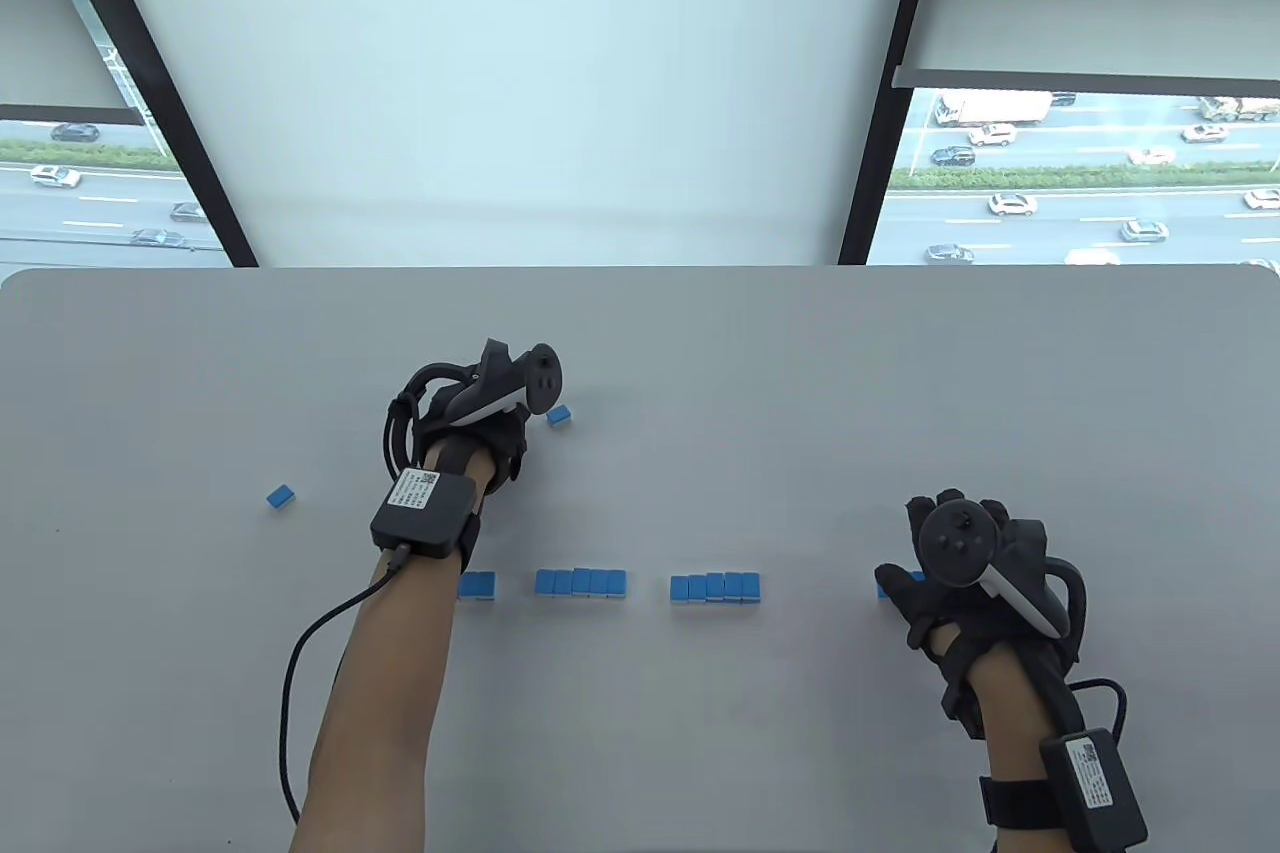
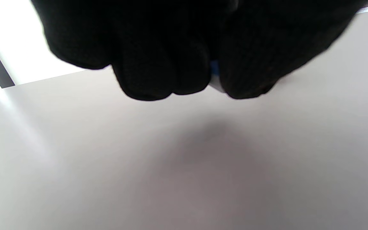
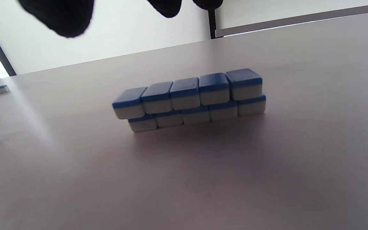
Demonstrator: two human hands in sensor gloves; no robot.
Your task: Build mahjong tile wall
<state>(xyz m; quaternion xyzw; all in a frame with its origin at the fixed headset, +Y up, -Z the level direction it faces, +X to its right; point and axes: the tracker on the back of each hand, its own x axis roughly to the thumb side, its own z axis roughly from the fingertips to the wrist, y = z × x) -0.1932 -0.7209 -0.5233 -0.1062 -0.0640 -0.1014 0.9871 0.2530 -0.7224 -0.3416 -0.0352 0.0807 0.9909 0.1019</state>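
Our left hand (image 1: 470, 413) reaches well out over the bench (image 1: 700, 373), and in the left wrist view its curled fingers (image 2: 158, 73) and thumb pinch a tile (image 2: 215, 72), of which only a sliver of blue and white shows between them. Our right hand (image 1: 965, 563) hovers low near the right end of the tile row with its fingers spread and loose, holding nothing; beneath it the right wrist view shows a two-layer stack (image 3: 190, 100), five tiles over five, blue backs up. To the left of that hand lie two more blue groups, the middle-right group (image 1: 715, 588) and the middle-left group (image 1: 581, 582), each five tiles wide, and a short group (image 1: 478, 585) partly hidden by our left forearm. One loose tile (image 1: 560, 416) sits just beside our left hand, and another loose tile (image 1: 282, 496) lies far left, well apart.
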